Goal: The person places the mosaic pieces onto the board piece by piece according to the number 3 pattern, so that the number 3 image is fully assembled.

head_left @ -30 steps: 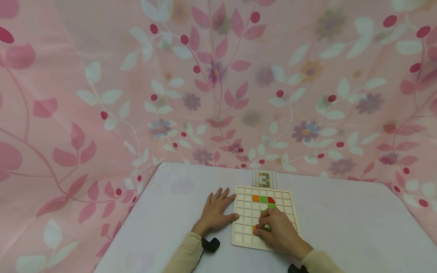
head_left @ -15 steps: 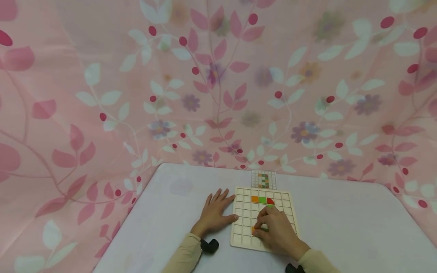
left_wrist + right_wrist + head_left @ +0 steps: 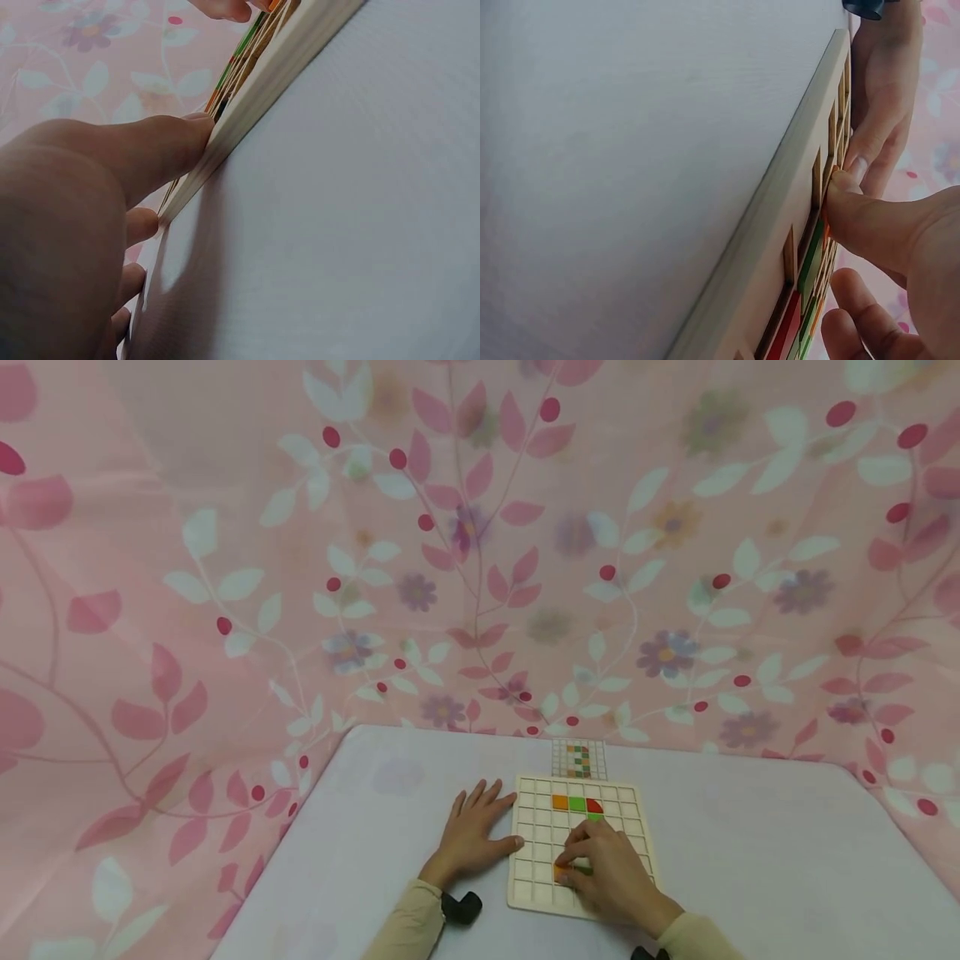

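A cream grid board [image 3: 532,852] lies on the white-covered table. My left hand [image 3: 471,833] is spread flat beside it, thumb at the board's left edge; the left wrist view shows the thumb [image 3: 169,150] against the rim. My right hand [image 3: 613,870] bends over the lower middle, thumb and index finger pinching an orange tile [image 3: 558,871] in a lower cell. Right of that tile a green tile [image 3: 582,865] shows partly under the hand. Farther up sit an orange tile [image 3: 560,802], a green tile [image 3: 577,804] and a red rounded-corner tile [image 3: 594,806]. The right hand hides several cells.
A small printed grid card [image 3: 599,762] with a coloured pattern lies just behind the board. Pink floral cloth [image 3: 480,568] hangs behind the table [image 3: 750,852]. A black wrist device [image 3: 461,908] is on the left wrist.
My right fingers stay at the lower orange tile with only slight shifts. The left hand keeps its place beside the board. The whole head view drops slightly.
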Demonstrator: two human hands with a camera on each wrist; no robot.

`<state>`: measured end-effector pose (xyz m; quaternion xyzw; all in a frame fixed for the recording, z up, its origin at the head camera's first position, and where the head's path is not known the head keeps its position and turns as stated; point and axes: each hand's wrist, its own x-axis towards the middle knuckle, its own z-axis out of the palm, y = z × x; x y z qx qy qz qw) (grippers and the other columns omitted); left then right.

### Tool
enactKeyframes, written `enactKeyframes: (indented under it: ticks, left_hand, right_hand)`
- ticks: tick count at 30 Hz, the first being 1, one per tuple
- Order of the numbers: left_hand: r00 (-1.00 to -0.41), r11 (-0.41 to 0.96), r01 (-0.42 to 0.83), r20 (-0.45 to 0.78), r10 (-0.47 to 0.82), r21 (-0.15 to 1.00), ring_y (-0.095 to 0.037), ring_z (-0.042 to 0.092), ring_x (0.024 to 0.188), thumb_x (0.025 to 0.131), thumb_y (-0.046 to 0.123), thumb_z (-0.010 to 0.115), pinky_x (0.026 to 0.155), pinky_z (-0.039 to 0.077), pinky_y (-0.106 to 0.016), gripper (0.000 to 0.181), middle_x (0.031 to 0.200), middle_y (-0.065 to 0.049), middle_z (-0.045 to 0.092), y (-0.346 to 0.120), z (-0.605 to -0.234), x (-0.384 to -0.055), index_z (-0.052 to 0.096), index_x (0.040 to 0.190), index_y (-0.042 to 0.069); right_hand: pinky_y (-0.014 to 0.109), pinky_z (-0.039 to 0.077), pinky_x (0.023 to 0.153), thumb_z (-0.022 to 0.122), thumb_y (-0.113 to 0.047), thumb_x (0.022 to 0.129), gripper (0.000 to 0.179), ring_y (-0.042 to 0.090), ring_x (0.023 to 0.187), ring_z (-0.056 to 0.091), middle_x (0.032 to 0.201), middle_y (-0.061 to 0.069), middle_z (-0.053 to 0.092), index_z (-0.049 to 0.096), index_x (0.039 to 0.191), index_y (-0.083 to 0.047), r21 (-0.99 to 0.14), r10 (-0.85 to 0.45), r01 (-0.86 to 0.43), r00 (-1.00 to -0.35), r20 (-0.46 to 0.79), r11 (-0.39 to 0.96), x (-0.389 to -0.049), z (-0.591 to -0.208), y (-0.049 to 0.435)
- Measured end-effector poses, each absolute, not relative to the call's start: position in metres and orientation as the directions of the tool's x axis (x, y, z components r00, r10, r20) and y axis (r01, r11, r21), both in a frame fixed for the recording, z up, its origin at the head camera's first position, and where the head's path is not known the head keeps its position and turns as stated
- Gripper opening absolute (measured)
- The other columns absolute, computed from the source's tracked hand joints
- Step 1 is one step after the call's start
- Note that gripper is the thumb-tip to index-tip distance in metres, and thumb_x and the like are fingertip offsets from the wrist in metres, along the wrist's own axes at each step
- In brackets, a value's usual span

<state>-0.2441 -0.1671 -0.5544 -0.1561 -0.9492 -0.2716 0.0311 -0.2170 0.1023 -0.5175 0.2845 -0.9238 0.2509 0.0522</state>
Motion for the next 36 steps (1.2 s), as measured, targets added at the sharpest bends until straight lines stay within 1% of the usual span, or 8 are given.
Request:
enactKeyframes:
  ticks: [11,21,28,32,36]
  left_hand:
    - [-0.950,0.797,0.312,0.151,0.273,0.517,-0.039,0.022,0.164,0.094,0.053,0.069,0.129,0.012,-0.067,0.074,0.172,-0.011,0.037,-0.1691,-0.5569,-0.2440,0.054,0.158,0.018]
    - [-0.952,0.804,0.304,0.153,0.263,0.511,-0.036,0.022,0.164,0.096,0.054,0.069,0.130,0.012,-0.066,0.072,0.173,-0.008,0.037,-0.1683,-0.5599,-0.2457,0.053,0.158,0.021]
    - [-0.949,0.793,0.314,0.160,0.270,0.523,-0.041,0.024,0.162,0.095,0.050,0.071,0.128,0.013,-0.069,0.072,0.171,-0.012,0.038,-0.1668,-0.5546,-0.2421,0.055,0.157,0.017]
    - [-0.950,0.790,0.313,0.164,0.267,0.527,-0.041,0.024,0.163,0.095,0.050,0.071,0.129,0.013,-0.068,0.072,0.171,-0.012,0.038,-0.1667,-0.5547,-0.2421,0.055,0.157,0.017]
    - [-0.952,0.797,0.305,0.157,0.262,0.521,-0.038,0.022,0.164,0.096,0.052,0.069,0.130,0.012,-0.066,0.072,0.172,-0.009,0.037,-0.1675,-0.5554,-0.2451,0.053,0.158,0.020]
  right_hand:
    - [0.036,0.047,0.084,0.089,-0.036,0.085,0.008,0.006,0.098,0.054,0.100,-0.017,0.065,0.083,0.087,-0.039,-0.443,-0.483,-0.531,-0.846,0.227,0.722,-0.2151,-0.5204,0.1023]
    - [0.033,0.045,0.080,0.089,-0.033,0.086,0.006,0.005,0.093,0.053,0.097,-0.017,0.066,0.085,0.089,-0.035,-0.390,-0.505,-0.580,-0.815,0.286,0.715,-0.2120,-0.5223,0.1013]
    - [0.035,0.047,0.081,0.089,-0.033,0.085,0.007,0.006,0.094,0.054,0.096,-0.017,0.067,0.084,0.089,-0.034,-0.351,-0.506,-0.591,-0.805,0.310,0.726,-0.2105,-0.5246,0.1003]
    - [0.035,0.046,0.081,0.089,-0.032,0.085,0.007,0.005,0.094,0.054,0.096,-0.019,0.067,0.084,0.089,-0.034,-0.351,-0.507,-0.596,-0.801,0.318,0.722,-0.2106,-0.5254,0.1007]
    - [0.033,0.045,0.080,0.089,-0.031,0.085,0.008,0.005,0.093,0.053,0.095,-0.019,0.067,0.083,0.090,-0.034,-0.354,-0.508,-0.595,-0.803,0.313,0.722,-0.2115,-0.5238,0.1001]
